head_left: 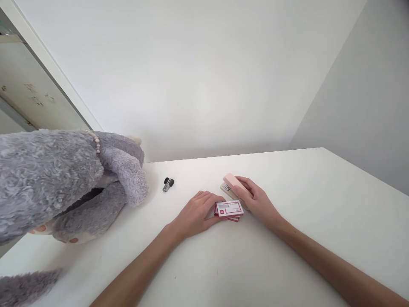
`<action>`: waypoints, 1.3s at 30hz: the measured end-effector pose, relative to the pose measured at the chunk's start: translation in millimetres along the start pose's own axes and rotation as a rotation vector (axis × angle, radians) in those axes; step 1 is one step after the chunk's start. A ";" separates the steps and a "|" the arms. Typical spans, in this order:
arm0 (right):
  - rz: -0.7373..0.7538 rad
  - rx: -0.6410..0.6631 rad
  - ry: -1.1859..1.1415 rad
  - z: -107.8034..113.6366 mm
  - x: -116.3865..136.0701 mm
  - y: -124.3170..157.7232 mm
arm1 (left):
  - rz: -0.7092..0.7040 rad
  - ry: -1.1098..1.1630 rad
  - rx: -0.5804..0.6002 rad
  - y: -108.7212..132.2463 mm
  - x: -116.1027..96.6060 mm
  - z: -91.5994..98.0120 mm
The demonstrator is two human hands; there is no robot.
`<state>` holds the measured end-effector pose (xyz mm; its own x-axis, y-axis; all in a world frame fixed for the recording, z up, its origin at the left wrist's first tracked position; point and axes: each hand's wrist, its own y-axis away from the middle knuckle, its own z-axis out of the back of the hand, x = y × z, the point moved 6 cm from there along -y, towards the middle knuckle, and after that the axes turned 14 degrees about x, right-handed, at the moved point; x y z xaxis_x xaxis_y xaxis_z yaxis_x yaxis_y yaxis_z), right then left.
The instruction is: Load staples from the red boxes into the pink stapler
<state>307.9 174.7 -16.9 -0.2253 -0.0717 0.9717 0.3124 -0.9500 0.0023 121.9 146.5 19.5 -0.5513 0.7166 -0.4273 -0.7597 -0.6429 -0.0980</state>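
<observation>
White-and-red flat rectangular boxes [230, 208] lie already stacked, unevenly, mid-table [287, 264], the left hand's [198, 213] grip clasping their left end; the right hand [257, 199] grasps a pink oblong object [235, 182], not on the pile.

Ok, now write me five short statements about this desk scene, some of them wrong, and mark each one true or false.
1. The right hand holds a pink stapler-like item. True.
2. The left hand touches the small red-and-white boxes. True.
3. The small red-and-white boxes lie side by side in a single layer. False: they are stacked, slightly askew.
4. A string of pale beads is on the gray plush toy. True.
5. The black-and-silver staple remover lies to the right of both hands. False: it lies to their left on the white table, between the plush toy and the hands.
</observation>
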 end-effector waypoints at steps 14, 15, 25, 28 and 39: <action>0.002 -0.015 0.006 0.7 0.9 1.9 | 0.342 -0.043 -0.372 19.5 48.6 17.3; -0.001 -0.015 0.008 0.8 1.1 2.0 | 0.391 -0.037 -0.385 20.4 52.9 17.1; -0.021 -0.008 0.033 0.7 2.8 2.8 | 0.401 -0.142 -0.350 16.4 47.3 13.9; -0.024 -0.007 0.046 0.5 3.3 3.0 | 0.339 -0.145 -0.296 13.6 41.0 13.4; -0.031 0.004 0.068 1.1 4.5 4.0 | 0.553 -0.105 -0.408 19.4 59.8 14.8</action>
<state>309.2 170.9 -12.3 -0.2968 -0.0632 0.9528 0.3084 -0.9507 0.0331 69.1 180.9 5.4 -0.8660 0.2639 -0.4248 -0.1788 -0.9567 -0.2298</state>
